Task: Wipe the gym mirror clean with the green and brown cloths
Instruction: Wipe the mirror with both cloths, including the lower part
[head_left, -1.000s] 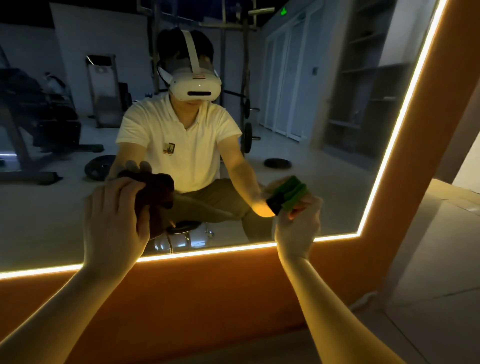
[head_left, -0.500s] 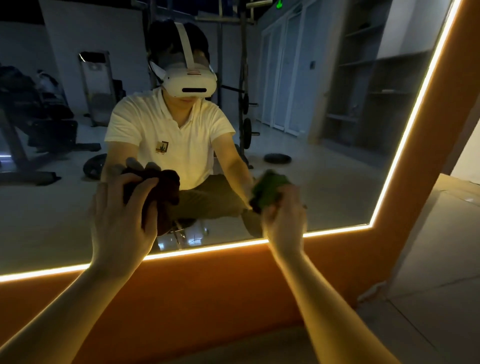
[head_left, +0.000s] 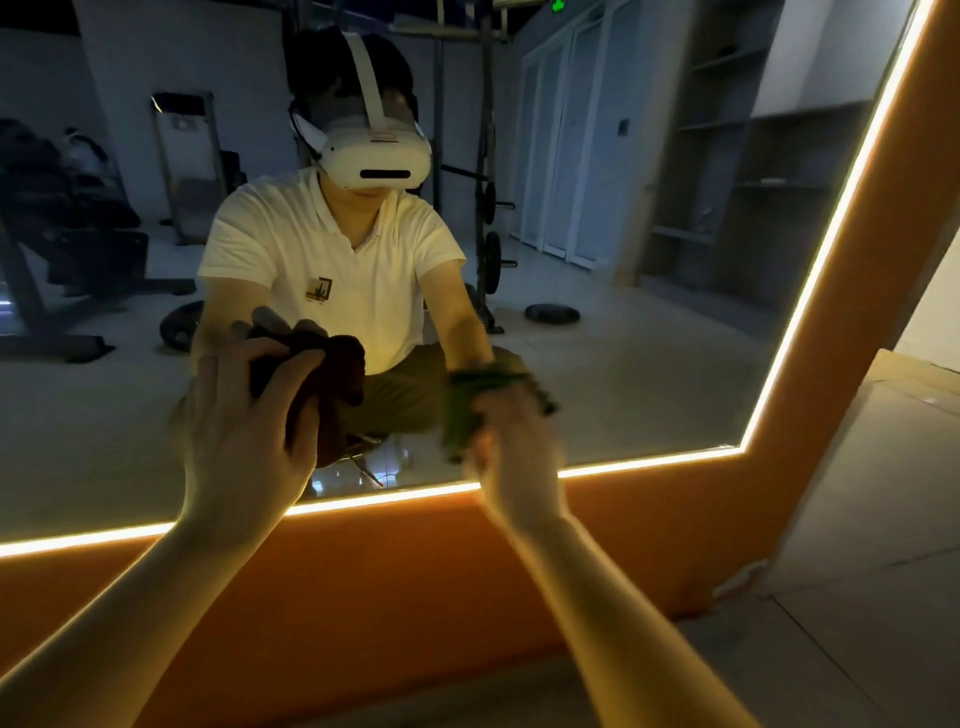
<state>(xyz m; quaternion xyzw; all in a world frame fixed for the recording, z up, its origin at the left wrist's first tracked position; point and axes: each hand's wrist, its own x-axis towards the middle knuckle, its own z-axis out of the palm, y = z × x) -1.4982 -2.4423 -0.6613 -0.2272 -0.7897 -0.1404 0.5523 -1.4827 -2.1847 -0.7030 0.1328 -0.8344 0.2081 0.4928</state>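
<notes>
The gym mirror fills the upper view, edged by a glowing light strip. My left hand presses a bunched brown cloth against the glass near the lower edge, fingers spread over it. My right hand grips a folded green cloth and holds it to the glass, a little right of the brown one. The right hand and the green cloth are motion-blurred. My own reflection, seated and wearing a white headset, shows behind both cloths.
An orange frame runs below the mirror and slants up at the right. Pale floor tiles lie at the lower right. The glass reflects gym machines, weight plates and shelving.
My right hand has swept the green cloth leftward and downward along the glass, toward the brown cloth. My left hand with the brown cloth has stayed almost in place.
</notes>
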